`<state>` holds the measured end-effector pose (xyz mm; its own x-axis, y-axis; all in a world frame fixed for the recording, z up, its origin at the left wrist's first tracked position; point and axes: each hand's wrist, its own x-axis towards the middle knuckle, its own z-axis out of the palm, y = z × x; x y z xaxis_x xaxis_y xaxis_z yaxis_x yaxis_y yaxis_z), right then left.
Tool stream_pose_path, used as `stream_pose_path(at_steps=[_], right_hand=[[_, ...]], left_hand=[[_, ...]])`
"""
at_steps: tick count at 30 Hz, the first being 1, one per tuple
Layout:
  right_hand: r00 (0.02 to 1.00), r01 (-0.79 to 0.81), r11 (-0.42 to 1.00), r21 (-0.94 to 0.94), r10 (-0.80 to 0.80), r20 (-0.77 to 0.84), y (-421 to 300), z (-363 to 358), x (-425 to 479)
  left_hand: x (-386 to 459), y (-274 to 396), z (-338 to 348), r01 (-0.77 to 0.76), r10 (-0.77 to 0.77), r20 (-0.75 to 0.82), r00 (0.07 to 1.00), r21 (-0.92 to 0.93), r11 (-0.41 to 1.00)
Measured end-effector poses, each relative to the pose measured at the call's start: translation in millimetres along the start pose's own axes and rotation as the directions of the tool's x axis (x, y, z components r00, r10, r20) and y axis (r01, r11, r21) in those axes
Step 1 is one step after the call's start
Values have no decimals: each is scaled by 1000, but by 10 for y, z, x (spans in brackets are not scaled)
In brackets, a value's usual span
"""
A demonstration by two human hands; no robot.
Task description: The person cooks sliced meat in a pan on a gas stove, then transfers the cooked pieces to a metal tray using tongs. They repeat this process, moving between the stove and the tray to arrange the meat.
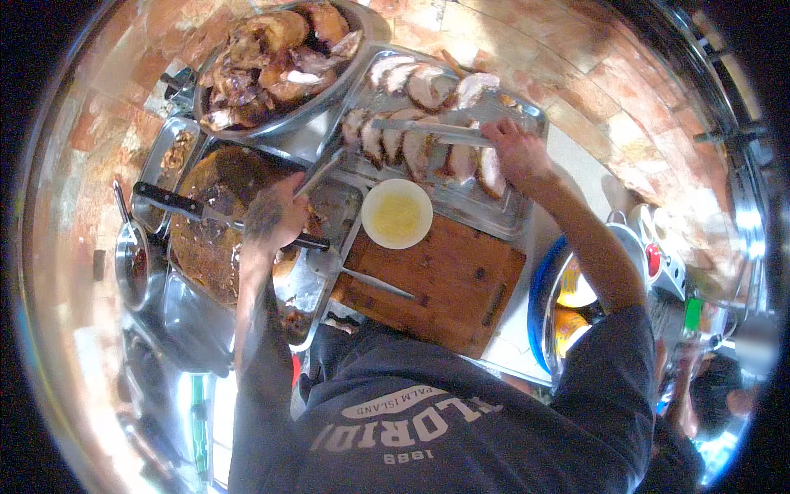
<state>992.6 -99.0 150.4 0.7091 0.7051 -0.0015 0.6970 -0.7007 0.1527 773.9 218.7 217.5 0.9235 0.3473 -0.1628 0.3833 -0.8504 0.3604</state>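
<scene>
My left hand [278,210] grips a narrow metal utensil [321,170] that points toward the sliced meat; its exact kind cannot be made out. Below that hand lies a large browned roast [213,241] in a metal tray. My right hand [517,151] is closed around the end of another long metal utensil [426,128], held across a row of meat slices [418,154]. Those slices lie in a sheet pan [457,207], with a second row [432,86] behind them. A white bowl of yellow liquid [397,213] stands between my hands.
A black-handled knife [166,200] rests across the roast. On the wooden cutting board [444,278] lies a metal blade [379,284]. A big metal bowl [364,55] of cooked meat stands back left, a small pan [133,272] far left. Another person [710,395] is at right.
</scene>
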Motion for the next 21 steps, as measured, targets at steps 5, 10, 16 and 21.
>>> stream_pose_path(at_steps=[5,10,16,21], right_hand=[[985,90,994,64,-79,-152,-282,398,276],[1000,-31,949,313,28,14,-224,272,344],[975,123,477,870,-223,-16,192,256,448],[780,-254,686,681,-271,564,609,-33,441]], left_hand=[[117,-253,138,-25,27,48,998,-38,999],[57,-233,22,-17,23,39,999,-153,988],[-86,11,-273,-90,73,-64,995,-313,945],[-79,61,-129,-111,106,-40,994,-141,984]])
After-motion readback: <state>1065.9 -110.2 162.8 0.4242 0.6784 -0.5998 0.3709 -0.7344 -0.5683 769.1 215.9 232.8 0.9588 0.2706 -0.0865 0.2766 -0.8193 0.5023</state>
